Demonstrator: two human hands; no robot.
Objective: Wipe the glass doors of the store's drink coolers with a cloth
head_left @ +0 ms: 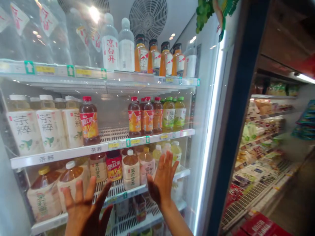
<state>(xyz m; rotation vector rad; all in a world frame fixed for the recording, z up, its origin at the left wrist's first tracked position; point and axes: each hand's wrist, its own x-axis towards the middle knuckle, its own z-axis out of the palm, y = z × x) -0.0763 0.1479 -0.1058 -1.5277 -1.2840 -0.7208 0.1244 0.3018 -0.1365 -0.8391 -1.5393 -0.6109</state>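
Note:
Both my hands are raised in front of a drinks fridge. My left hand has its fingers spread and holds nothing, in front of large tea bottles on the third shelf. My right hand is also empty, fingers extended and thumb apart, overlapping a pale-labelled bottle and yellowish bottles. Between the hands stand a white-capped tea bottle and a red-labelled bottle. Whether either hand touches anything, I cannot tell.
The middle shelf carries white-labelled bottles, red-capped bottles and green-capped bottles. Clear water bottles and orange drinks stand above. A dark frame edges the fridge at right; beyond is another stocked cooler.

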